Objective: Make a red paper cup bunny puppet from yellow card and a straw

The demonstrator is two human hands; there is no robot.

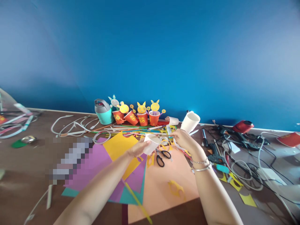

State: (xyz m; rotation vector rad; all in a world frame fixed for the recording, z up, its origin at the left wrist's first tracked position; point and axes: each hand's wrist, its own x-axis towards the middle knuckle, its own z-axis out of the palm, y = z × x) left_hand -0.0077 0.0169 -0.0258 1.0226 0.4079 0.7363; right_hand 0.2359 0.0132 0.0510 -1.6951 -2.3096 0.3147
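My left hand (138, 148) is closed around a white paper cup (152, 145), which is tilted with its mouth toward the right. My right hand (184, 139) is pinched just right of the cup; a thin brownish stick (166, 136) runs from its fingertips toward the cup's mouth. Whether the stick's far end touches the cup cannot be made out. Black-handled scissors (163, 156) lie below the cup on a peach paper sheet (168, 178). Yellow paper scraps (150, 160) lie around them.
Several red paper cups (142, 119) with animal-face cutouts line the blue wall, beside a teal container (104, 115). A white roll (190, 122) stands behind my right hand. Purple sheets (93, 167) lie left. Glue guns (214, 153) and tangled cables (243, 170) spread at right.
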